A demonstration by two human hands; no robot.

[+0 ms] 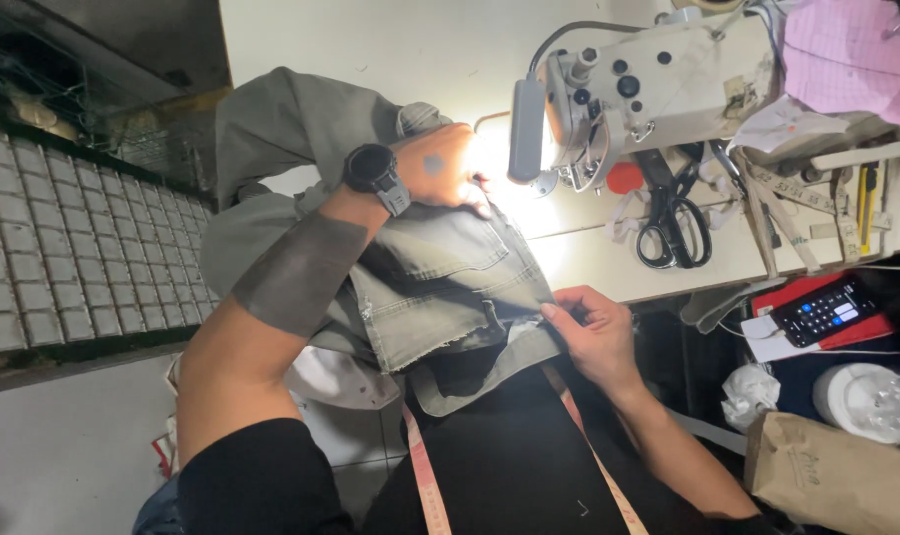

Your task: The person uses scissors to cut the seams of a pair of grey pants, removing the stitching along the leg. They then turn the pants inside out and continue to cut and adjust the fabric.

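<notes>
Grey-green garment (440, 287) lay across the table edge under the sewing machine (648, 89). Left hand (445, 168) pressed flat on it, fingers near the needle: prick risk. Right hand (593, 332) pinched the near hem; uneven pull could skew the seam.

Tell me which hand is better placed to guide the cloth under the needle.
The left hand. It already presses flat on the grey garment right beside the sewing machine. The right hand pinches the hem at the table edge, farther away.
</notes>
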